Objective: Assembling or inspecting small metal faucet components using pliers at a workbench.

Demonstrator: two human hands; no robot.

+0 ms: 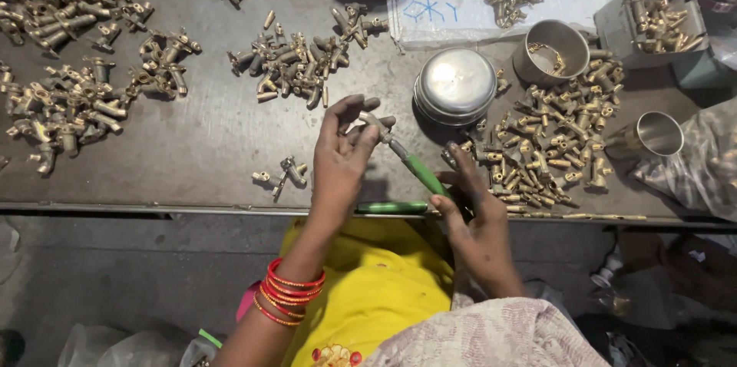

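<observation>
Brass fitting, held over the near middle of the table, is sitting pinched in the fingers of the left hand, which are closing around it. Largest to smallest: the dark metal table is carrying heaps of brass fittings, one heap lying just right of the hands and another lying beyond them; a stack of round steel lids is resting near the middle, with a steel cup beside it; the right hand is gripping a green-handled screwdriver, its tip meeting the fitting; a second green tool is lying at the table's near edge.
</observation>
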